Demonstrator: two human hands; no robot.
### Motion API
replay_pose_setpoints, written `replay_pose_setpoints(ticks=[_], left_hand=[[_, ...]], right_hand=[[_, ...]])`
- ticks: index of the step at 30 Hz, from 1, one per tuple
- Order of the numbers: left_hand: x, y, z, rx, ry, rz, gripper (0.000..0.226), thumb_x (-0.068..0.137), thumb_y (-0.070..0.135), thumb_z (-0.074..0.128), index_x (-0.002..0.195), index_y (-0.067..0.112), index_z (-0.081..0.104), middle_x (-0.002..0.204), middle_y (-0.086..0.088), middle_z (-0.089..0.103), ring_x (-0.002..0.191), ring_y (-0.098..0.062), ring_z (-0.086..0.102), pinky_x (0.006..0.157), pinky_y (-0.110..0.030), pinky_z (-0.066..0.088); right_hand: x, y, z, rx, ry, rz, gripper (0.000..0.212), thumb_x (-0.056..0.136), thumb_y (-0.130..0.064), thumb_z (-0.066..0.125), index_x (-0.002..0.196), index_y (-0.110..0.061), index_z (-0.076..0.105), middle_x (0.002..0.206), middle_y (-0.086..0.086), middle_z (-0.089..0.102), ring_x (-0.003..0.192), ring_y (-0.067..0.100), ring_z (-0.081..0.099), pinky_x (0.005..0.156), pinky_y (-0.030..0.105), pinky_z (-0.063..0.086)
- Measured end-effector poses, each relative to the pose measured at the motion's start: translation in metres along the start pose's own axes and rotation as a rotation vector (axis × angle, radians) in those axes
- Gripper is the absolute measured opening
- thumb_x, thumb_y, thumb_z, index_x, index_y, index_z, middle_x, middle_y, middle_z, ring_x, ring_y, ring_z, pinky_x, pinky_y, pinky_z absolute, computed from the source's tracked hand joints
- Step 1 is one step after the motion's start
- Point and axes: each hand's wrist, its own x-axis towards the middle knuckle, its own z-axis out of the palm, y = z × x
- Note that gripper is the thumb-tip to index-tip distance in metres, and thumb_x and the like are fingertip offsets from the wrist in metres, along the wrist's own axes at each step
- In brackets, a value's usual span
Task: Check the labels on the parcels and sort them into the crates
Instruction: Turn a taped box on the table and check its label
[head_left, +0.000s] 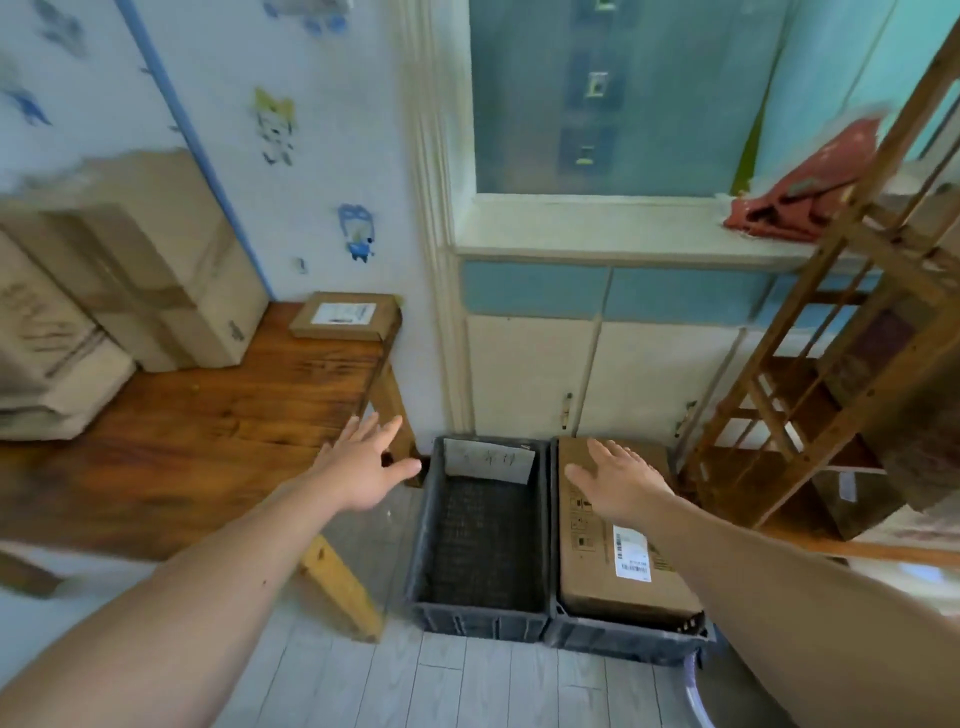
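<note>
Both hands are reaching forward with fingers spread wide and flat, gripping nothing at all. The left hand (369, 467) is floating palm-down over the near corner of the bench (208, 441), and the right hand (618, 483) is hovering over the far end of the big parcel (597, 577). I honestly can't tell if that palm is touching the cardboard or just above it. That parcel is sitting in the right crate (623, 636), directly under the right hand and running back toward the wrist, with its shipping label (631, 558) facing up beside the forearm. The left crate (423, 545) is sitting between the two hands with nothing in it but a paper tag (488, 460) leaning on its far wall; the writing's too blurry for me to read. My read is we're sitting between parcels: one is looking sorted, and no hand is carrying the next one. The obvious candidate is the small parcel (345, 317), lying flat at the far corner of the bench, well beyond the left hand's fingertips, with its white label (343, 313) facing up. So the next move is probably asking the left hand to stretch further forward, curl round that box, bring it close enough to read, then match it to a crate tag. The stacked boxes (145, 280) off to the left of the left hand might be parcels too, but they're too smeared to say.
</note>
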Motion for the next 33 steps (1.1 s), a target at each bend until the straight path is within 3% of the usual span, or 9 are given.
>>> replay_pose_setpoints(ticks=[5, 13, 20, 33], left_hand=[[-0.039, -0.081, -0.045, -0.101, 0.094, -0.097, 0.076, 0.095, 0.063, 0.038, 0.156, 0.036, 0.0, 0.164, 0.005, -0.01, 0.151, -0.019, -0.01, 0.122, -0.049, 0.007], [-0.096, -0.205, -0.095, -0.183, 0.253, -0.228, 0.077, 0.096, 0.061, 0.041, 0.157, 0.033, 0.004, 0.165, 0.002, -0.005, 0.151, -0.02, -0.007, 0.122, -0.048, 0.009], [-0.088, -0.284, -0.116, -0.226, 0.34, -0.323, 0.083, 0.093, 0.066, 0.041, 0.156, 0.032, 0.001, 0.165, 0.001, -0.004, 0.152, -0.021, -0.007, 0.123, -0.049, 0.009], [-0.046, -0.373, -0.19, -0.283, 0.396, -0.537, 0.082, 0.095, 0.062, 0.044, 0.157, 0.031, 0.001, 0.165, 0.0, -0.008, 0.151, -0.023, -0.012, 0.122, -0.047, 0.002]], right_hand=[[0.01, -0.1, -0.008, -0.084, -0.011, -0.152, 0.059, 0.101, -0.052, 0.028, 0.151, -0.021, 0.029, 0.156, 0.007, 0.031, 0.141, 0.031, 0.03, 0.114, 0.049, 0.029], [0.006, -0.261, -0.008, -0.087, 0.01, -0.368, 0.065, 0.101, -0.054, 0.03, 0.156, -0.02, 0.02, 0.161, 0.007, 0.023, 0.147, 0.028, 0.023, 0.118, 0.046, 0.025], [0.027, -0.349, -0.011, -0.114, -0.017, -0.502, 0.069, 0.101, -0.06, 0.027, 0.158, -0.025, 0.01, 0.166, 0.0, 0.008, 0.152, 0.022, 0.008, 0.123, 0.042, 0.011], [0.13, -0.498, -0.022, -0.142, -0.018, -0.65, 0.07, 0.1, -0.061, 0.028, 0.158, -0.026, 0.01, 0.165, 0.001, 0.011, 0.152, 0.024, 0.013, 0.123, 0.044, 0.015]])
